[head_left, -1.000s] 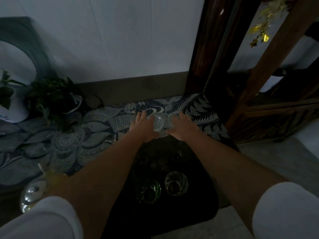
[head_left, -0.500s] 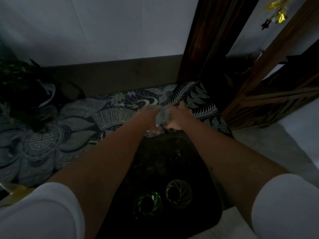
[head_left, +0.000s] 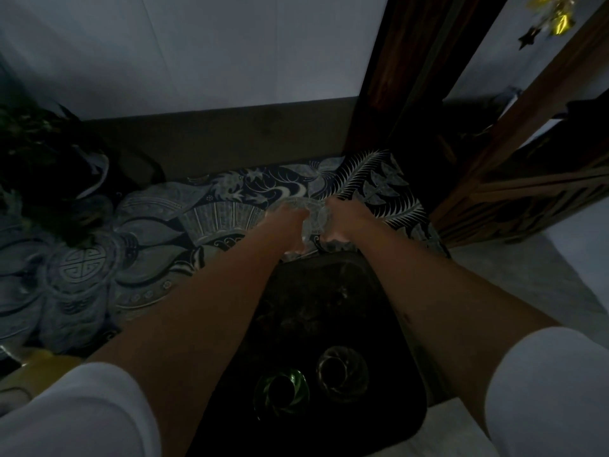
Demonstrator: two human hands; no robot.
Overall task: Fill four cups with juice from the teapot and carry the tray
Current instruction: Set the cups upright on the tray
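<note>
A dark tray (head_left: pixel 329 308) lies on the patterned cloth in front of me, with two clear glass cups on its near end: a green-tinted cup (head_left: pixel 281 392) and a plain cup (head_left: pixel 342 369). Beyond the tray's far edge, my left hand (head_left: pixel 290 222) grips a clear glass cup (head_left: pixel 293 206) and my right hand (head_left: pixel 342 219) grips another clear cup (head_left: pixel 321 219). The two cups are pressed close together between my hands. A yellow patch (head_left: pixel 49 362) shows at the lower left; the teapot itself is hidden.
A blue-and-white patterned tablecloth (head_left: pixel 131 252) covers the table. A leafy potted plant (head_left: pixel 43 166) stands at the far left. Dark wooden posts (head_left: pixel 389 77) and a carved wooden frame (head_left: pixel 527 199) rise at the right, against a pale wall.
My hands have curled round the two far cups and drawn them together. The view shifted right and down, so the shiny teapot left the frame.
</note>
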